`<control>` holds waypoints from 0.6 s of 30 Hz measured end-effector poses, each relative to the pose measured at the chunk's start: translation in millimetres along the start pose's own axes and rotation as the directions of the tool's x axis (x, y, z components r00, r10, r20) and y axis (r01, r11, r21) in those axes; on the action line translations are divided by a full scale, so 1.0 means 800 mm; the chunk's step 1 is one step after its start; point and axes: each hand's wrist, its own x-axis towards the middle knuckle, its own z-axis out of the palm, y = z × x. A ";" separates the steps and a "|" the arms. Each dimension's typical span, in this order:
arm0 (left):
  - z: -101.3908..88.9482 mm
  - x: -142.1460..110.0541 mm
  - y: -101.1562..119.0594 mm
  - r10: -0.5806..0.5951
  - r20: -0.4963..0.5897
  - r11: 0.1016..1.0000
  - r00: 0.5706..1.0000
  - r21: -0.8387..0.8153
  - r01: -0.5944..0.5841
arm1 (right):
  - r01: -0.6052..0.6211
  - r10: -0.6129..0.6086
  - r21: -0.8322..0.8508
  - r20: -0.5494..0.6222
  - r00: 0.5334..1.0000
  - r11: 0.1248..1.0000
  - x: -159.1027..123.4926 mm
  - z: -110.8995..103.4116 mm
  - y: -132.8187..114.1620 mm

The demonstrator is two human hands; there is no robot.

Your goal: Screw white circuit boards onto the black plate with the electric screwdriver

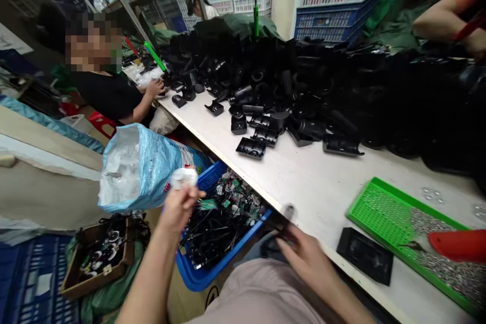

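Observation:
My left hand (180, 207) is raised over a blue plastic crate (216, 174), its fingers pinching a small white object (184, 178). The crate holds a tangle of black wires and small green circuit boards (220, 228). My right hand (307, 260) is at the front edge of the white table (311, 182), closed on a small dark part (284, 230) blurred by motion. Black plastic housings (261, 129) lie on the table beyond it, backed by a large heap of similar black parts (266, 76).
A green tray of small screws (379, 202) and a flat black piece (364, 255) sit on the table at right. A blue sack (152, 167) stands left of the crate. A seated person (106, 96) handles parts at the far table end. Stacked crates stand behind.

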 end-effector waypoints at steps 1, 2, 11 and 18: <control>-0.023 0.000 0.025 0.083 -0.069 0.995 0.994 0.065 -0.079 | -0.072 0.056 0.132 0.120 0.991 0.989 0.032 0.038 -0.005; -0.041 -0.002 0.046 0.147 -0.107 0.980 0.983 0.148 -0.130 | -0.153 0.106 0.216 0.215 0.971 0.964 0.061 0.076 -0.009; 0.022 0.062 -0.105 -0.041 0.129 0.465 0.991 0.880 -0.095 | -0.265 0.214 0.091 0.375 0.902 0.960 0.098 0.152 0.029; 0.143 0.071 -0.249 -0.203 0.383 0.447 0.901 0.855 -0.263 | -0.338 0.361 -0.141 0.201 0.910 0.930 -0.003 0.000 0.048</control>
